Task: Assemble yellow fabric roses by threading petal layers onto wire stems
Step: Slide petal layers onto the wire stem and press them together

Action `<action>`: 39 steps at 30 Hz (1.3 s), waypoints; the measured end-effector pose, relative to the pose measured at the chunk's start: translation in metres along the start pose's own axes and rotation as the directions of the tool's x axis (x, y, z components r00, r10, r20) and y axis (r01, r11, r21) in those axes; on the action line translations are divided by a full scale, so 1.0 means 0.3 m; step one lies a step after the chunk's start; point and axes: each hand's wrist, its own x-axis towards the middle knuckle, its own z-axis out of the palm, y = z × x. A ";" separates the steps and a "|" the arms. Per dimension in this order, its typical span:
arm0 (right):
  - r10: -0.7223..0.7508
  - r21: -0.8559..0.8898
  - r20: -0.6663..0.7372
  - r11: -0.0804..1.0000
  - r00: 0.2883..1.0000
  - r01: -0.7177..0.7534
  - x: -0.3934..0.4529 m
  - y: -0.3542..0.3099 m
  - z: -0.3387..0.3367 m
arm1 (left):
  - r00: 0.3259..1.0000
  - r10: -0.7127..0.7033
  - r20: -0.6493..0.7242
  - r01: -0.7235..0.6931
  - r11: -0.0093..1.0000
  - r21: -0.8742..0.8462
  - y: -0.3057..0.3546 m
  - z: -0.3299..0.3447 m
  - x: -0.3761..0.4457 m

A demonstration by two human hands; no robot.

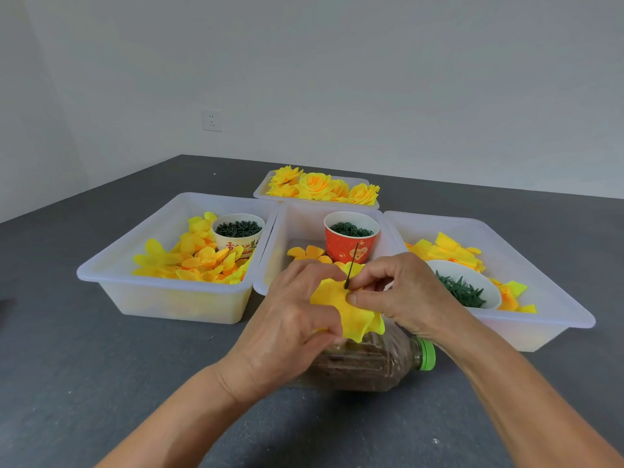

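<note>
A yellow fabric petal layer [351, 309] sits between my hands, with a thin dark wire stem [352, 265] poking up through its middle. My left hand [290, 319] grips the petal's left and lower edge with curled fingers. My right hand [401, 292] pinches the petal right at the foot of the wire. Both hands hover just above a plastic bottle [378, 363] lying on its side, filled with brown grains and closed by a green cap. Whatever is under the petal is hidden.
Three translucent bins stand behind: left bin [111, 265] with loose petals and a cream cup of dark pieces, middle bin [270, 251] with a red cup [349, 241] of green rings, right bin [557, 298] with petals and a white bowl of green calyxes. A far tray [261, 192] holds finished roses.
</note>
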 end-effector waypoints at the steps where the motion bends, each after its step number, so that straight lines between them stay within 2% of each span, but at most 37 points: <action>1: 0.000 -0.002 -0.001 1.000 1.000 0.000 0.001 0.000 -0.002 | 1.000 0.013 -0.002 -0.013 1.000 0.024 -0.003 0.001 -0.008; 3: 0.001 0.001 0.000 1.000 1.000 -0.001 -0.001 0.001 -0.004 | 1.000 0.014 -0.010 -0.014 0.999 0.045 -0.005 -0.002 -0.023; 4: 0.001 0.002 0.002 1.000 1.000 -0.001 -0.001 0.000 -0.004 | 1.000 -0.008 -0.030 0.008 1.000 0.001 -0.001 -0.007 -0.028; 8: -0.009 -0.009 0.001 1.000 1.000 0.009 0.002 0.000 0.002 | 0.949 -0.236 -0.209 0.169 0.940 -0.297 0.025 -0.036 0.010; 10: -0.014 -0.010 -0.006 1.000 1.000 0.014 0.003 0.002 0.002 | 0.935 -0.300 -0.190 0.241 0.929 -0.280 0.020 -0.032 0.055; 13: -0.026 0.004 -0.022 1.000 0.999 0.026 -0.002 0.004 0.001 | 0.921 -0.383 -0.067 0.352 0.894 -0.277 0.014 -0.006 0.095; 18: -0.022 0.020 -0.029 1.000 0.999 0.022 0.000 0.016 0.007 | 0.859 -0.500 -0.112 0.435 0.827 -0.357 0.002 0.017 0.107; 24: -0.002 0.008 -0.067 1.000 0.998 0.002 0.000 0.038 0.026 | 0.866 -0.490 -0.102 0.418 0.820 -0.390 -0.015 0.026 0.103; 27: -0.074 -0.160 -0.115 0.986 0.991 0.055 -0.004 0.040 0.033 | 0.893 -0.434 -0.118 0.378 0.867 -0.325 -0.016 0.029 0.105; 30: -0.170 -0.282 -0.101 0.950 0.980 0.136 -0.011 0.045 0.040 | 0.935 -0.322 -0.147 0.291 0.935 -0.201 -0.023 0.031 0.097; 33: -0.188 -0.209 -0.121 0.965 0.975 0.160 -0.014 0.063 0.049 | 0.947 -0.272 -0.171 0.242 0.954 -0.175 -0.031 0.034 0.086; 39: -0.150 -0.078 -0.135 0.987 0.979 0.140 -0.020 0.080 0.055 | 0.934 -0.310 -0.178 0.263 0.933 -0.244 -0.022 0.041 0.079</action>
